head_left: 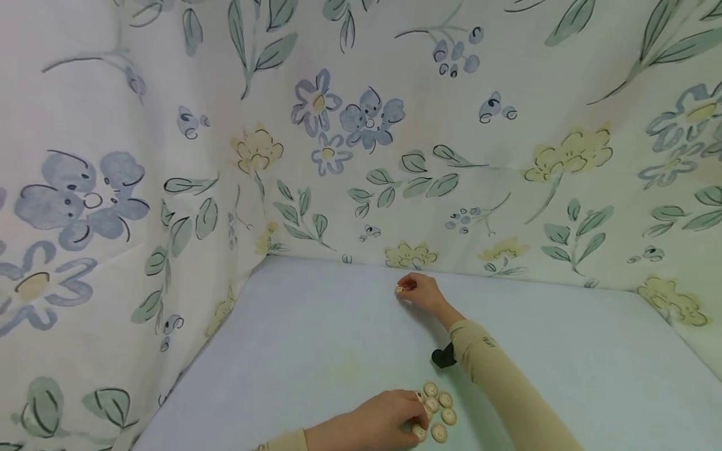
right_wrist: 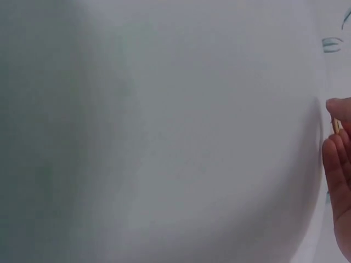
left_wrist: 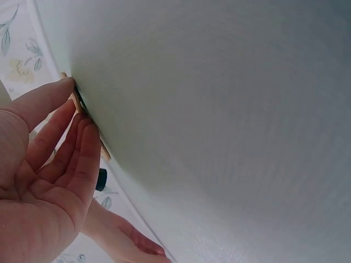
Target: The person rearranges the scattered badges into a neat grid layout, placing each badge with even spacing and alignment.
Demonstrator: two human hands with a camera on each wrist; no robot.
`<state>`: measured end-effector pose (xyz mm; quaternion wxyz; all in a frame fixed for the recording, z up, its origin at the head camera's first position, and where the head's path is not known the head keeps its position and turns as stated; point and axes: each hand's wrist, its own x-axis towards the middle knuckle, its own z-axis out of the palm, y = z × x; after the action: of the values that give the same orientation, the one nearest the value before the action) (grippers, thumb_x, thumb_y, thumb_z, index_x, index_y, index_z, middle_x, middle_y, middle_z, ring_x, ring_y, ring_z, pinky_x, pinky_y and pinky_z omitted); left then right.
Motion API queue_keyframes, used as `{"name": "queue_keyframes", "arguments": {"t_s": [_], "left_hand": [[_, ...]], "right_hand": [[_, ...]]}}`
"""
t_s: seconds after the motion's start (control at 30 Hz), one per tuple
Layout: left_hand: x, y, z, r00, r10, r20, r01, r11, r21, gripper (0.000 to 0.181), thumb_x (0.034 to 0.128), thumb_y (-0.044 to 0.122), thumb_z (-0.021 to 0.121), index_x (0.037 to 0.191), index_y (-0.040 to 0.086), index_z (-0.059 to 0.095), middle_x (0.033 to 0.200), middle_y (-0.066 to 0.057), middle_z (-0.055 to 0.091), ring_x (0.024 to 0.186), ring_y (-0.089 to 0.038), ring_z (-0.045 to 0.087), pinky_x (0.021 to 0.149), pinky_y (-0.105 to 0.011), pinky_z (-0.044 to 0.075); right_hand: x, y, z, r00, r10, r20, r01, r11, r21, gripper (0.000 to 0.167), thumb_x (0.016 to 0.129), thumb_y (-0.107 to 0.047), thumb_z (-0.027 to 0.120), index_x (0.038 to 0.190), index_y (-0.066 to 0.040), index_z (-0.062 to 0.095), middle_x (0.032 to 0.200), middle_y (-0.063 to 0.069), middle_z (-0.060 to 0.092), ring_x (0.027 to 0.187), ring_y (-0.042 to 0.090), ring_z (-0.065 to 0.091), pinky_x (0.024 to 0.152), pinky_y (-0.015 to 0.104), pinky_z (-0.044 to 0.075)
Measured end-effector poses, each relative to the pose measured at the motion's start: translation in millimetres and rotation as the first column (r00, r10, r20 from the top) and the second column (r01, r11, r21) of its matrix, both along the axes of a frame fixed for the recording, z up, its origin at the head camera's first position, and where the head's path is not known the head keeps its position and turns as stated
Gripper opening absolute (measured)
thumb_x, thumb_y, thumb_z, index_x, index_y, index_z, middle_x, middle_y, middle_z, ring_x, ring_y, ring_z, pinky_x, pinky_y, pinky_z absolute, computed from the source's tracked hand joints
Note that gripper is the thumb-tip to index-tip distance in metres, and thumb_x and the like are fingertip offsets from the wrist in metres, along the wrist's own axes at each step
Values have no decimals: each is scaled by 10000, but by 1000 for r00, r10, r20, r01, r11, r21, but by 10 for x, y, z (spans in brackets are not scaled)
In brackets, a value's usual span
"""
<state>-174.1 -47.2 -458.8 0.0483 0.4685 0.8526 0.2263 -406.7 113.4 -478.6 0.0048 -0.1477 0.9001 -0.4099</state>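
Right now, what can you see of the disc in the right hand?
The disc is small, pale tan and thin, with small darker marks on the side that the head view shows; it may be wood. The right wrist view shows it nearly edge-on. The right hand pinches it between thumb and fingers, which hide part of it, near the far edge of the table. Whether it touches the table, I cannot tell.

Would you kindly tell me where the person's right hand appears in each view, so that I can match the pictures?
Head: the right hand is right of centre, below mid-height.
Left wrist: at the bottom edge, left of centre, beyond the left hand; the right hand is partly cut off.
Right wrist: at the right edge, partly cut off.
Shared landmark: the floral cloth.
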Motion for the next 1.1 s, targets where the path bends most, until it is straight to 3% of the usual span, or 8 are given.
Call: {"name": "queue_keyframes", "arguments": {"t_s": [0.27,0.73,1.1], "left_hand": [[-11,0,2,1000,9,28,-9,1000,-21,140,833,141,753,963,178,716,901,149,572,803,95,466,722,-28,330],[-12,5,8,999,2,45,0,999,-39,144,850,153,751,984,179,704,921,144,567,825,86,481,740,-37,344],[-14,-1,5,999,1,41,0,999,-37,146,843,141,753,978,171,707,914,140,567,816,84,474,733,-40,346]], "right_hand": [[-78,-52,0,999,-49,-18,49,999,-21,213,842,-104,750,1031,-28,687,917,66,646,863,204,578,723,307,473],[-120,-64,-83,997,-73,-6,73,997,7,205,853,-136,744,1016,-27,688,908,56,645,839,194,569,730,319,462],[-104,-83,-95,997,-73,26,74,997,-31,223,854,-125,744,1038,-22,671,933,60,637,867,195,564,767,329,463]]}}
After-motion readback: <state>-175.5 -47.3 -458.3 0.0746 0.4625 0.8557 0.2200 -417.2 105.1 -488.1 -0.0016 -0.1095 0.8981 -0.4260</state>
